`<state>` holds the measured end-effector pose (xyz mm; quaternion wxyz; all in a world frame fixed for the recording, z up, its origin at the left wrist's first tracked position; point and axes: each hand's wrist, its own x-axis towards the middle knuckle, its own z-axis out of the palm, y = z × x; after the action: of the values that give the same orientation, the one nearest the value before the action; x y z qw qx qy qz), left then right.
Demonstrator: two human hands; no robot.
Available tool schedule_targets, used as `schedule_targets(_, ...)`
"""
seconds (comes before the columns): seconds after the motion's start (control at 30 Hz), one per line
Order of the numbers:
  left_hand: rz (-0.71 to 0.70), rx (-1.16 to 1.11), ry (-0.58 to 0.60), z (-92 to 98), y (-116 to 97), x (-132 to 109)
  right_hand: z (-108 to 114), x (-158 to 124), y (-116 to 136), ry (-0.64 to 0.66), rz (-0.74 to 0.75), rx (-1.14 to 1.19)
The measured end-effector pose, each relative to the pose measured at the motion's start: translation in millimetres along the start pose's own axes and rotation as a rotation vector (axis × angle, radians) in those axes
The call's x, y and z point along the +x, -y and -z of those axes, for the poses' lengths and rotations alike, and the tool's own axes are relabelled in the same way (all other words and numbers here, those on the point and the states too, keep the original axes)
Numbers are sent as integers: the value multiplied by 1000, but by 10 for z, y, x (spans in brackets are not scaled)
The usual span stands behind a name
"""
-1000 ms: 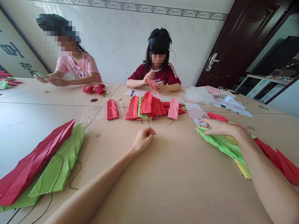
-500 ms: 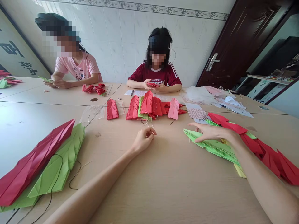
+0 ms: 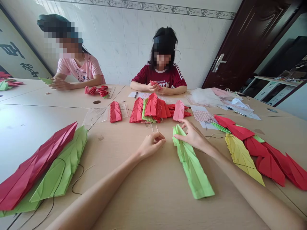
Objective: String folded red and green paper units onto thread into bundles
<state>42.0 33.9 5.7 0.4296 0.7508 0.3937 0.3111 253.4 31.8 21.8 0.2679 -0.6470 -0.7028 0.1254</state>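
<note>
Wooden tabletop (image 3: 115,198) holds red folded paper stacks (image 3: 151,107). Right hand (image 3: 193,136) pinches the tip of a green folded-paper strip (image 3: 193,167) on the tabletop; left hand (image 3: 151,146) curls closed, contents unclear. Caution: excess pinch pressure may crease the strip.

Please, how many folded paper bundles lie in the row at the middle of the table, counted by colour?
Red folded paper bundles: 4
Green folded paper bundle: 1
Pink folded paper bundle: 1
Total: 6
Smaller red pieces behind, partly hidden, are not counted.
</note>
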Motion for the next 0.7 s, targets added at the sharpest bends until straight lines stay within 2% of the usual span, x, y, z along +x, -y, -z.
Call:
schedule_targets(0.1, -7, 13, 27, -4, -19, -17, -136, -29, 16, -61, -156, 172)
schedule_targets(0.2, -4, -28, 82, 2, -9, -27, -219, -85, 89, -67, -267, 456)
schedule_targets(0.37, 6, -143, 162, 38, -1, -30, -267, -198, 306, 63, -418, 820)
schedule_targets(0.5, 132, -419, 222, 87, -5, -10, -243, -219, 387, 116, -441, 983)
schedule_targets(0.6, 212, -567, 200, 138, 23, 14, -181, -189, 337, 259, -445, 996)
schedule_targets(0.7, 273, -654, 165, 199, 69, 34, -83, -153, 240, 494, -436, 959)
